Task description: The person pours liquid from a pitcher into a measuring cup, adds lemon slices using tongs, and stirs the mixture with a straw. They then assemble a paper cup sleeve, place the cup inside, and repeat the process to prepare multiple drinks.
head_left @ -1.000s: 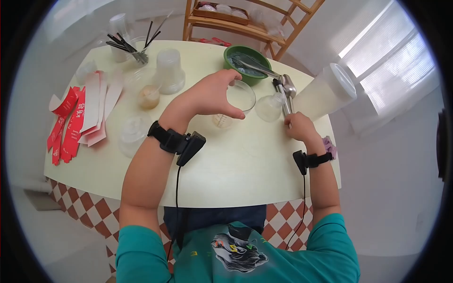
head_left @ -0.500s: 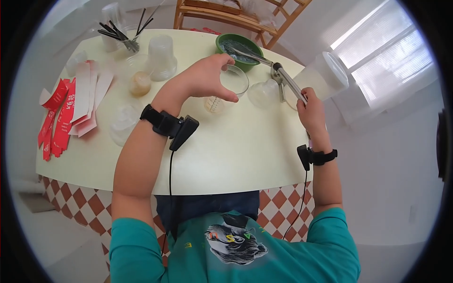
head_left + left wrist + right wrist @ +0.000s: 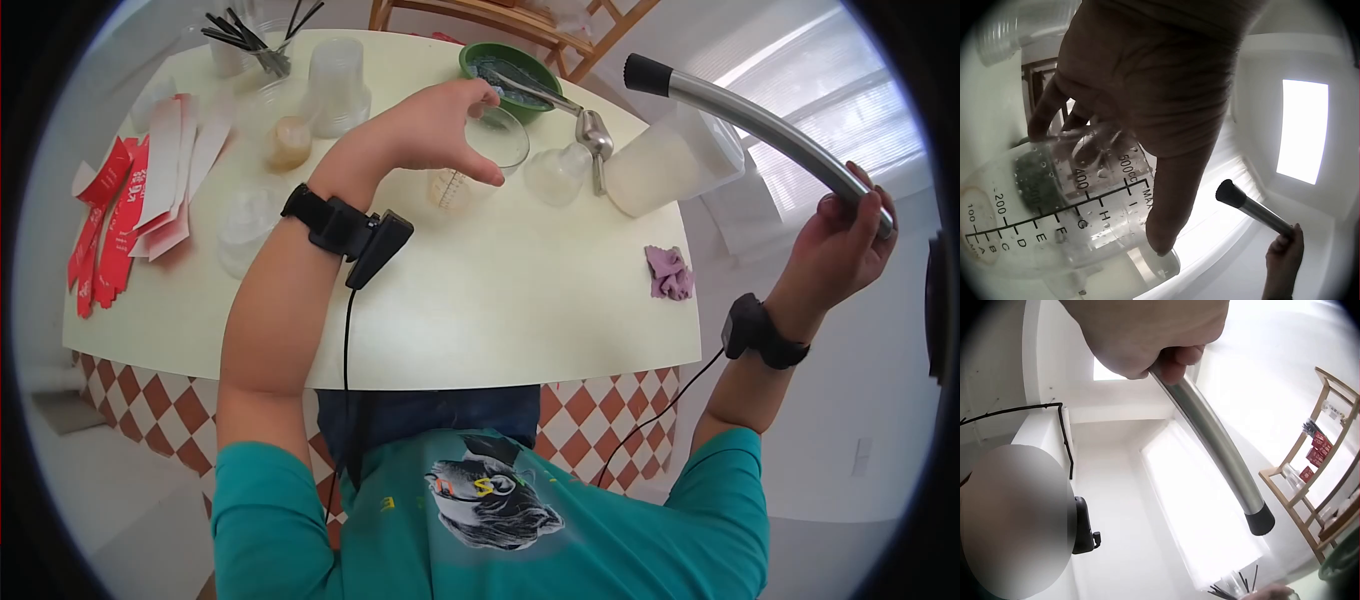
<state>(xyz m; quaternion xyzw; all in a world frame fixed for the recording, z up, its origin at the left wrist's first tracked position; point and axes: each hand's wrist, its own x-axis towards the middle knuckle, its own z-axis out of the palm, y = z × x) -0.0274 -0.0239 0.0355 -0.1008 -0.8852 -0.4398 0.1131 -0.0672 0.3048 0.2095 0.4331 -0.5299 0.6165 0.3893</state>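
My left hand (image 3: 425,125) grips a clear measuring cup (image 3: 498,135) near its rim, thumb on the near side and fingers on the far side. In the left wrist view, black scale marks and water drops show on the cup (image 3: 1054,219). Something pale lies at its bottom. My right hand (image 3: 840,245) holds a metal muddler (image 3: 755,120) by one end, raised off the table's right side. The muddler is slightly curved, and its black ridged head points up and left in the head view. The right wrist view shows the muddler (image 3: 1216,444) running out from my curled fingers.
A green bowl (image 3: 528,115) stands at the back with a metal handle across it. Beside it are a metal scoop (image 3: 594,135), a clear plastic piece (image 3: 558,175) and a translucent pitcher (image 3: 660,165). A purple cloth (image 3: 668,272) lies at the right edge. Red paper strips (image 3: 115,240) lie left.
My right hand has lifted the muddler from beside the scoop and swung it up and right, past the table edge. My left hand stays on the measuring cup. The cloth has come into full view.
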